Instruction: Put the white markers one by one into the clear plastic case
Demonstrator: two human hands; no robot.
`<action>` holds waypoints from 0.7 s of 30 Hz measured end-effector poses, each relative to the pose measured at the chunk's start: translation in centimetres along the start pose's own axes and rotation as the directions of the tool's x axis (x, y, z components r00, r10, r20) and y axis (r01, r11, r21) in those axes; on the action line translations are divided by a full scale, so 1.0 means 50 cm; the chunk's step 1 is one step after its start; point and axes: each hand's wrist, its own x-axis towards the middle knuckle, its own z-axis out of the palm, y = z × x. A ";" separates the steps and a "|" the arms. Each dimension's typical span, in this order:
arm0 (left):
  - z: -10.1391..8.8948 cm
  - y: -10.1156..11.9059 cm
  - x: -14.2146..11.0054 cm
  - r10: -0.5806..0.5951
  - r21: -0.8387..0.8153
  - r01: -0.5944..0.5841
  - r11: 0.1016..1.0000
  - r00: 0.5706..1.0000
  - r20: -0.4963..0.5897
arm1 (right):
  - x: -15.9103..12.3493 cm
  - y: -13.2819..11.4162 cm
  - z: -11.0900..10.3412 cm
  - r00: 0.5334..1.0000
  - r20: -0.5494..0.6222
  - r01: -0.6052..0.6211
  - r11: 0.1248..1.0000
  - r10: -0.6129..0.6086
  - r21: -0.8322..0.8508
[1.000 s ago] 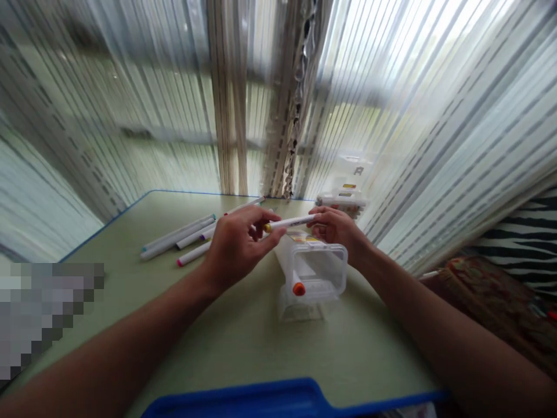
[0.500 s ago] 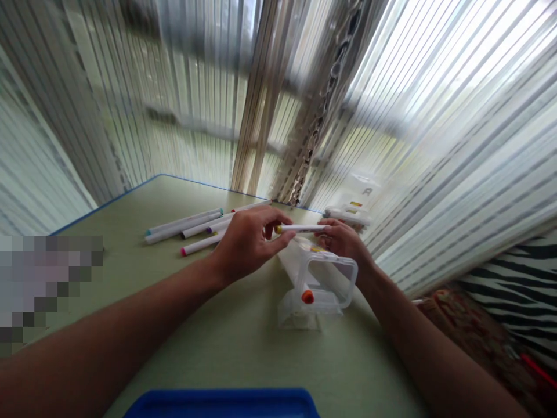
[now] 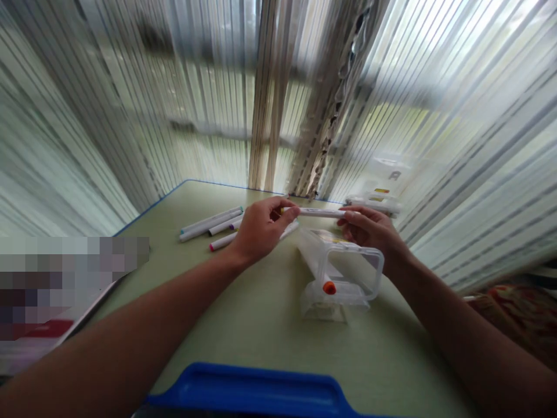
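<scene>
The pale-green, smooth-topped desk has a thin blue left edge, with a strip of its surface between that edge and at least five slim white cylindrical markers with coloured ends; my wrist hides part of this group. My left hand is raised just right of them, fingers pinching the yellow end of one more marker, white and straight. Mid-way along the near edge sits one moulded blue plastic trough, well apart from my hands. The held marker spans the gap between my hands, roughly level. One clear plastic box lies below it, its rounded rectangular mouth facing the near edge, one orange-capped marker inside. My right hand pinches the held marker's white end. Behind it, by the far edge, stands one clear plastic case.
</scene>
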 end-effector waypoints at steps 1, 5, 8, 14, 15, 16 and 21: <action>0.000 -0.003 0.001 -0.016 -0.040 0.016 0.999 1.000 0.008 | -0.002 -0.002 0.002 1.000 -0.001 0.014 1.000 -0.014 -0.014; 0.002 -0.009 0.004 -0.070 -0.179 0.073 0.981 0.997 0.025 | -0.010 -0.011 0.009 0.999 -0.011 0.050 0.998 -0.050 -0.032; 0.002 -0.007 0.006 -0.096 -0.251 0.104 0.962 0.994 0.044 | -0.014 -0.020 0.012 0.996 -0.019 0.082 0.996 -0.082 -0.034; 0.000 0.004 0.004 -0.095 -0.309 0.110 0.945 0.993 0.062 | -0.014 -0.026 0.002 0.992 0.030 0.126 0.991 -0.124 -0.051; -0.001 0.007 0.003 -0.091 -0.308 0.105 0.945 0.994 0.061 | -0.013 -0.026 0.000 0.990 0.038 0.140 0.988 -0.138 -0.062; -0.002 0.010 0.003 -0.087 -0.308 0.101 0.946 0.994 0.059 | -0.013 -0.026 -0.002 0.987 0.044 0.157 0.985 -0.154 -0.076; -0.008 0.017 0.003 -0.088 -0.312 0.101 0.945 0.995 0.055 | -0.018 -0.034 0.001 0.965 0.087 0.257 0.958 -0.247 -0.125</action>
